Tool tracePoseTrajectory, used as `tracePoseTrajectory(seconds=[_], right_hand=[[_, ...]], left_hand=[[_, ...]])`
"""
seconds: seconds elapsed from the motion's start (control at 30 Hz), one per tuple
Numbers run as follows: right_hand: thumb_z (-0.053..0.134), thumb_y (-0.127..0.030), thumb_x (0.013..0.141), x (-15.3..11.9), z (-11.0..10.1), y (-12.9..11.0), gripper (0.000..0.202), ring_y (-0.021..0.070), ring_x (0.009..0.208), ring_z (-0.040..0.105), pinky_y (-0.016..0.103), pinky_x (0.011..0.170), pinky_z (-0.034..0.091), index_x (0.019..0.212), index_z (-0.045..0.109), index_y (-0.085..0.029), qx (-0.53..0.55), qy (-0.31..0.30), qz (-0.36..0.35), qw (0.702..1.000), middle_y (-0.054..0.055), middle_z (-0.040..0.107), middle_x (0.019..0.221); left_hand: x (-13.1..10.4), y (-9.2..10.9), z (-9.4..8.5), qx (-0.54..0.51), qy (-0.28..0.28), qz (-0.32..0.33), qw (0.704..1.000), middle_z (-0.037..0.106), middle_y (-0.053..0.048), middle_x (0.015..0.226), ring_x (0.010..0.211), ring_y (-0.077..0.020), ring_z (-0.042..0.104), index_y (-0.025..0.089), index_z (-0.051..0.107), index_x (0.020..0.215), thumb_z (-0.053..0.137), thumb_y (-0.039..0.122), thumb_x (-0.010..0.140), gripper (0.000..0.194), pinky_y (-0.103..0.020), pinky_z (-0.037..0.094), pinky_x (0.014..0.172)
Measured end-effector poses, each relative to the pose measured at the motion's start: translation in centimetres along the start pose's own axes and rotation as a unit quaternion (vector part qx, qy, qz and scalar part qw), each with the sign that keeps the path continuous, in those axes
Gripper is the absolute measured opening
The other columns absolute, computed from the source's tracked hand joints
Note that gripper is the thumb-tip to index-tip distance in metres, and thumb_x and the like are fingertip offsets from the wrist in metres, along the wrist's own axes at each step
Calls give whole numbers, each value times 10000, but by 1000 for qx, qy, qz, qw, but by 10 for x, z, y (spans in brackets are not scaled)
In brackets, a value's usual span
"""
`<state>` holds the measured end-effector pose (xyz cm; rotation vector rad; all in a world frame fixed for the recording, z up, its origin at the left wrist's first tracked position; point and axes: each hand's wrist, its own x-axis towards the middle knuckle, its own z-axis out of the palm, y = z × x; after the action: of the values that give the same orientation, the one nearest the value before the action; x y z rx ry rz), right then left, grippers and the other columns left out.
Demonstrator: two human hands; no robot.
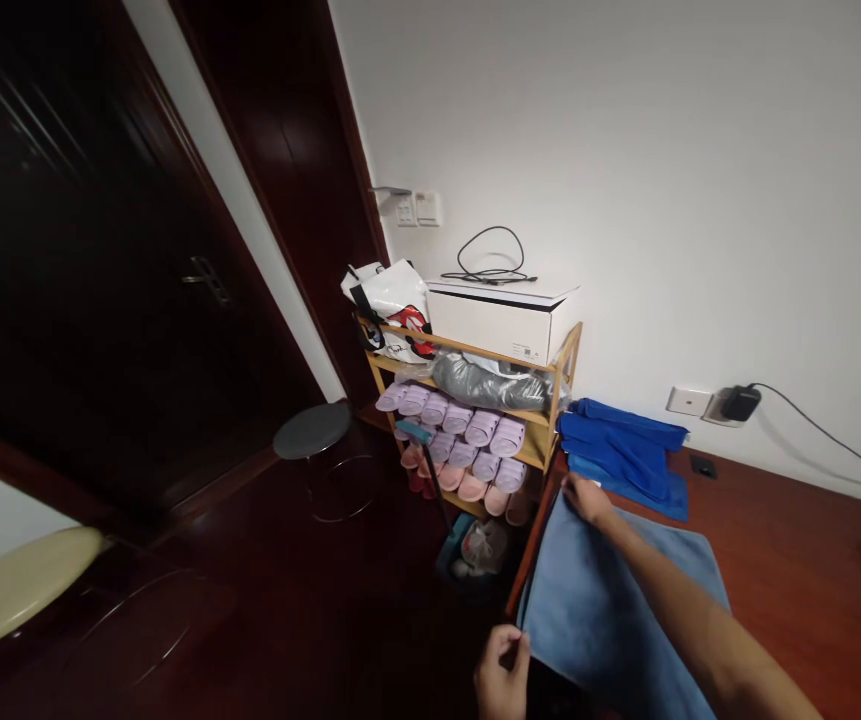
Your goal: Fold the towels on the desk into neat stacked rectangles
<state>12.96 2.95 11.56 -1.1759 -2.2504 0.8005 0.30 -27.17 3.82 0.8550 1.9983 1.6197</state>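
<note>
A light blue-grey cloth (587,610) lies over the reddish wooden table (790,570), its left side reaching the table's edge. My left hand (503,672) pinches the cloth's near left corner between thumb and fingers, at the bottom of the view. Farther away, my right hand (586,497) has its fingers closed on the far left corner, and my forearm crosses above the fabric. Bright blue cloths (621,450) lie in a loose pile by the wall, just beyond my right hand.
Left of the table, a wooden rack (539,440) holds slippers (480,430), a white box (490,318) and a bag (400,300). A dustpan (451,550) stands below. Stools (312,430) are farther left. A plugged-in adapter (741,402) hangs at the wall.
</note>
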Motion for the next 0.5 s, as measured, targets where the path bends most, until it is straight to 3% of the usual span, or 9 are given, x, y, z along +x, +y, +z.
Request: tracePoseTrajectory(seconds=[0.1, 0.23, 0.37, 0.5], right_hand=[[653, -421, 876, -12, -42, -6, 187, 300, 1089, 704, 426, 1010, 516, 909, 727, -253, 12, 19, -3, 1000, 89, 783, 1029], [614, -526, 872, -47, -122, -8, 337, 309, 1056, 710, 438, 1005, 519, 920, 754, -224, 20, 52, -9, 998, 128, 785, 1090], [626, -662, 829, -113, -208, -13, 485, 260, 894, 709, 396, 868, 555, 964, 758, -216, 46, 63, -7, 997, 82, 792, 979], [669, -711, 814, -188, -275, -30, 543, 230, 839, 690, 357, 794, 551, 996, 764, -208, 85, 70, 1, 994, 59, 786, 932]], left_hand=[[10, 23, -9, -12, -5, -1, 1000, 798, -106, 841, 836, -305, 787, 217, 773, 847, 644, 885, 698, 697, -356, 650, 766], [29, 64, -20, 6, -19, 62, 998, 818, -129, 950, 909, -337, 788, 223, 795, 968, 634, 824, 762, 655, -432, 656, 812], [48, 123, -26, 15, -43, 170, 984, 816, -107, 957, 901, -311, 780, 235, 785, 944, 652, 679, 844, 474, -445, 642, 834], [57, 197, -23, 15, -109, 261, 959, 807, -82, 970, 944, -278, 761, 250, 764, 921, 670, 562, 869, 330, -422, 617, 892]])
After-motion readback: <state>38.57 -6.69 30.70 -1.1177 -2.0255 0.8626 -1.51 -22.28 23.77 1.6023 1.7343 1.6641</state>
